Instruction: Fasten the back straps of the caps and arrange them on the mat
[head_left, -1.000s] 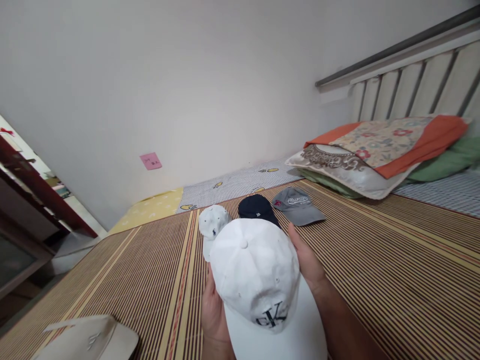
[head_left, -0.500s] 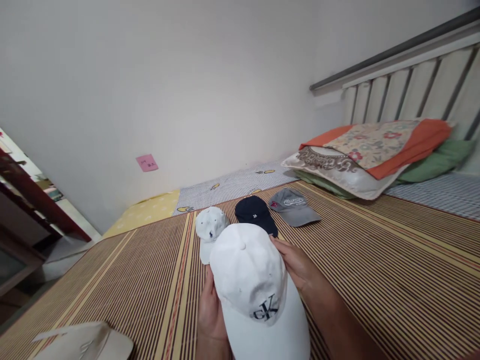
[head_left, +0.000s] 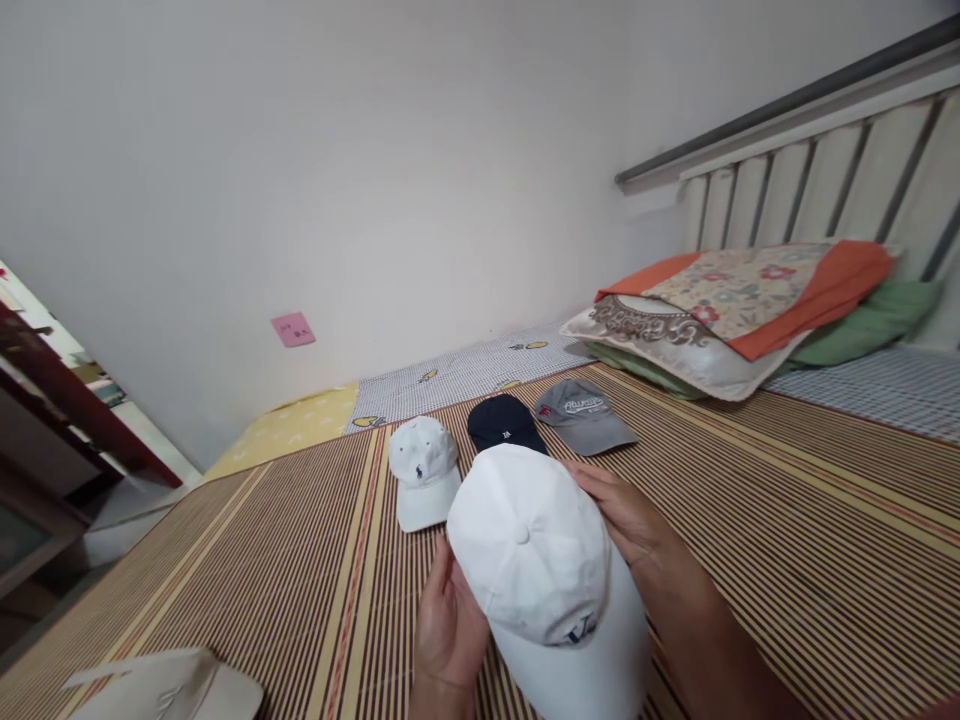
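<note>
A white cap (head_left: 525,540) with dark letters on its front is held up between both hands, its brim toward the lower right. My left hand (head_left: 450,625) grips its left side, fingertips partly hidden by the cap. My right hand (head_left: 626,515) holds the right side near the back edge. Beyond it on the striped mat lie a pale cap (head_left: 422,462) with a small dark emblem, a navy cap (head_left: 504,420) partly covered by the held cap, and a grey cap (head_left: 589,415) with white lettering.
A beige cap (head_left: 169,685) lies at the lower left of the striped mat (head_left: 262,560). Stacked pillows (head_left: 750,310) rest at the right beside a slatted headboard (head_left: 825,180). A pink note (head_left: 292,329) is on the wall.
Both hands have moved right with the white cap. It has tilted, so its top button faces me more and the front letters show less. More of the pale cap is visible.
</note>
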